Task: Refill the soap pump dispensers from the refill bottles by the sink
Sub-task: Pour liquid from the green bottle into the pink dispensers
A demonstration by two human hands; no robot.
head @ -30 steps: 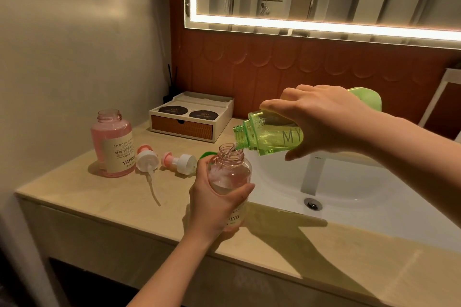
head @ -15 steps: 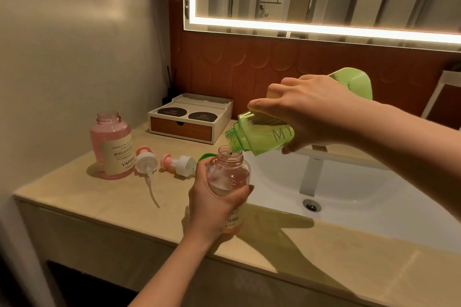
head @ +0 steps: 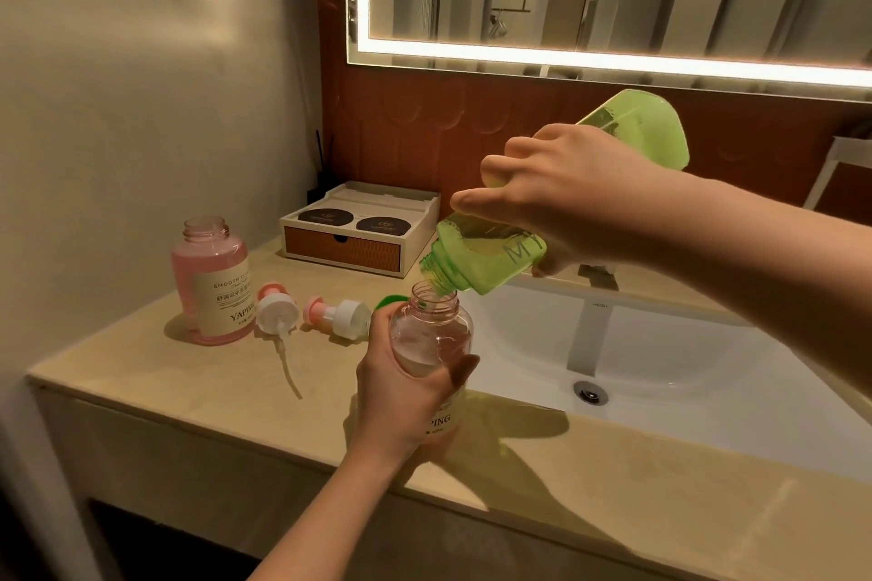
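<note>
Curled around the clear pink dispenser, the left hand holds it upright near the countertop's front edge, just beside the sink's left rim. The right hand wraps the green refill bottle, which is tipped steeply with its mouth at the dispenser's open neck. A green cap lies just behind. Farther left lie a pump head with tube and a second pump head, then an open pink bottle near the left edge. A drawer box sits at the back edge.

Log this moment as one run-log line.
phase: refill pour | right hand: grips tilted green refill bottle, mouth at dispenser neck | left hand: holds pink dispenser bottle upright | pump heads: lying on countertop
</note>
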